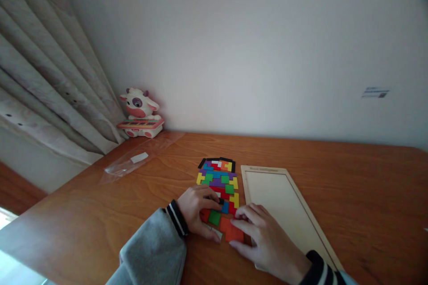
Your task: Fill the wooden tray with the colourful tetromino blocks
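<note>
Flat, colourful block-shaped puzzle pieces (pixel 214 217) lie on the table in a long patch, fitted close together towards the far end. Resting over the near left side of the patch is my left hand (pixel 198 208), fingers stretched out and apart. Its thumb lies by a white piece (pixel 214 232), and its fingertips reach a black piece. My right hand (pixel 259 231) has its index finger and thumb at either side of an orange puzzle piece (pixel 236 233) at the near end. Its other fingers curl near a red piece (pixel 232 208).
A pale wooden tray (pixel 267 169) with a raised rim lies right of the pieces, partly behind my right hand. Clear plastic wrapping (pixel 129 162) lies to the left. A cow-shaped toy keyboard (pixel 140 116) stands at the back left, beside a curtain (pixel 50 67) and the wall.
</note>
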Action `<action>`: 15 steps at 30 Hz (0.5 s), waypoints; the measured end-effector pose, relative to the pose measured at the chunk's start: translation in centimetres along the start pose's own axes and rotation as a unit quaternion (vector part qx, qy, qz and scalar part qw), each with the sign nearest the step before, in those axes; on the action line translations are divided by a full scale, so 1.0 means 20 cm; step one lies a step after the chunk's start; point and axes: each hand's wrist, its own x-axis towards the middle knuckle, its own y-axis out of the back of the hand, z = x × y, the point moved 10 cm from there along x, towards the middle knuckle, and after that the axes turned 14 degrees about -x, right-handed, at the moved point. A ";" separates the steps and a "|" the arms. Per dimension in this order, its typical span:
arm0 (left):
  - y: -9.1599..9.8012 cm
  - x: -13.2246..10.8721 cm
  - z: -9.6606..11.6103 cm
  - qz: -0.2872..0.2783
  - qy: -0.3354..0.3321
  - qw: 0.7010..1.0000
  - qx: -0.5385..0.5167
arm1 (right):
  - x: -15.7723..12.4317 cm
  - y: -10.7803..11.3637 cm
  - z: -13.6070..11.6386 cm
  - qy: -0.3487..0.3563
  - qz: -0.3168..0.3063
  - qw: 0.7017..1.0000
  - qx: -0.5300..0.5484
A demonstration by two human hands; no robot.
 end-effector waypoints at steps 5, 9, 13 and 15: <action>-0.03 0.03 0.06 -0.012 -0.013 1.000 -0.009 | 0.01 0.02 -0.06 0.029 0.042 0.999 -0.015; -0.04 0.05 0.10 -0.017 -0.012 1.000 -0.001 | 0.01 0.03 -0.08 0.046 0.049 0.997 -0.024; -0.08 0.07 0.16 -0.019 -0.038 0.999 -0.001 | 0.01 0.04 -0.06 0.028 0.060 0.998 -0.009; -0.10 0.08 0.18 -0.009 -0.048 0.999 -0.003 | 0.01 0.03 -0.04 0.018 0.071 0.997 -0.009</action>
